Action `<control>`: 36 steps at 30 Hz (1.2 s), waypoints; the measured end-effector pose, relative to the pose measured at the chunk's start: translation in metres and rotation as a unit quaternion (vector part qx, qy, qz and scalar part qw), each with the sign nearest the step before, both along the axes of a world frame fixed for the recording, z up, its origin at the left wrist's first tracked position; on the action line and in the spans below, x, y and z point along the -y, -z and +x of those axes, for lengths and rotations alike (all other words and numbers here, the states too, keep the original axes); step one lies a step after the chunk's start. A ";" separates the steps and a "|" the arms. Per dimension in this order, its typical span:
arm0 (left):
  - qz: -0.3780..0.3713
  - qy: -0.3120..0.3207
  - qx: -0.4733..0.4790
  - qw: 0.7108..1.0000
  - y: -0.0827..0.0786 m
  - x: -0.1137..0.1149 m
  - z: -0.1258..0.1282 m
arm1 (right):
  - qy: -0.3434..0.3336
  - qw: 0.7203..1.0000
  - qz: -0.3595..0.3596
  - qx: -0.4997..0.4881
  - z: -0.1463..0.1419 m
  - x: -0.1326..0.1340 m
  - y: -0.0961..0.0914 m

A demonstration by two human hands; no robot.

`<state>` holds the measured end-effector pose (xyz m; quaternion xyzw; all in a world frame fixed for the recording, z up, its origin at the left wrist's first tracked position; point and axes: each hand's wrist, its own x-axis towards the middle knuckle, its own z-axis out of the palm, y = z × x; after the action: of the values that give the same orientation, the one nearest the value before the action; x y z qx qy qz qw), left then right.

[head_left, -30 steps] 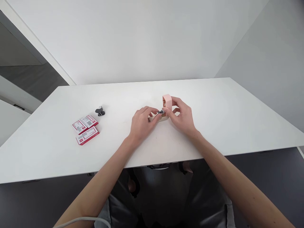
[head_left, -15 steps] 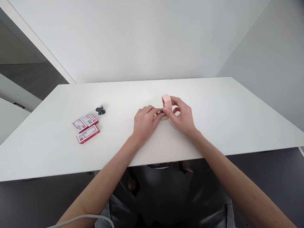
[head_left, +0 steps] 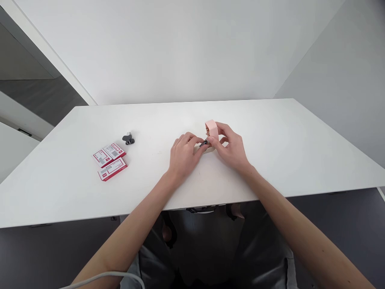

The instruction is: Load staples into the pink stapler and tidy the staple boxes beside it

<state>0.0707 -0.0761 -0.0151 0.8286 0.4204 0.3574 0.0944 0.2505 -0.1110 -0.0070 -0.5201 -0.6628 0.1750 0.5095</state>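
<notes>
A small pink stapler (head_left: 213, 129) stands before me with its pink top raised, and copper-coloured metal shows inside it. Its pale base (head_left: 209, 150) rests on the table. My right hand (head_left: 230, 146) is closed around the right side of the raised part, with the thumb pressed near the inner metal. From the left, my left hand (head_left: 184, 155) pinches a small dark, shiny metal piece (head_left: 204, 143) between thumb and fingers, at the stapler's inner part. The fingers partly hide that piece, so its exact kind cannot be made out.
Several red-and-white small boxes (head_left: 112, 168) lie at the left of the white table (head_left: 285, 160). Behind them is a small black object with a grey part (head_left: 128, 139). A wall (head_left: 192, 52) rises along the table's far edge. A pale cable (head_left: 105, 274) crosses my left forearm.
The dark metal piece at the stapler shows a little more between my fingers, which have shifted slightly. Both hands stay where they were. The camera view has moved slightly.
</notes>
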 end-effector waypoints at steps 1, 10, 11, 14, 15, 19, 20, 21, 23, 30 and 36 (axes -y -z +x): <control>-0.002 0.005 -0.003 1.000 0.000 0.000 0.000 | 0.000 1.000 -0.001 0.001 0.000 0.000 0.000; -0.009 0.022 -0.013 1.000 -0.004 0.003 -0.006 | 0.038 0.997 0.025 0.065 0.003 -0.004 0.007; -0.008 0.022 -0.013 1.000 -0.004 0.003 -0.007 | 0.040 0.996 0.023 0.075 0.003 -0.004 0.008; -0.004 0.015 -0.020 1.000 -0.003 0.001 -0.008 | 0.041 0.993 0.022 0.105 0.003 -0.003 0.009; -0.002 0.012 -0.023 1.000 -0.003 0.001 -0.008 | 0.041 0.993 0.023 0.113 0.003 -0.003 0.010; 0.000 0.012 -0.024 1.000 -0.004 0.000 -0.011 | 0.030 0.991 0.042 0.123 0.002 -0.003 0.012; 0.001 0.012 -0.017 1.000 -0.005 0.000 -0.011 | 0.027 0.991 0.045 0.123 0.002 -0.003 0.012; 0.002 0.014 -0.005 1.000 -0.005 0.001 -0.012 | 0.026 0.991 0.047 0.124 0.003 -0.003 0.013; 0.015 0.020 0.028 0.999 -0.008 0.002 -0.014 | 0.027 0.991 0.048 0.126 0.003 -0.004 0.013; 0.094 0.081 -0.031 0.992 -0.016 0.005 -0.017 | 0.046 0.989 0.049 0.130 0.006 -0.008 0.016; 0.081 0.036 -0.045 0.995 -0.009 0.000 -0.017 | 0.045 0.984 0.039 0.166 0.008 -0.010 0.018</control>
<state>0.0535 -0.0761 -0.0063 0.8633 0.3639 0.3489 0.0209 0.2588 -0.1009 -0.0245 -0.5514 -0.7199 0.0375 0.4199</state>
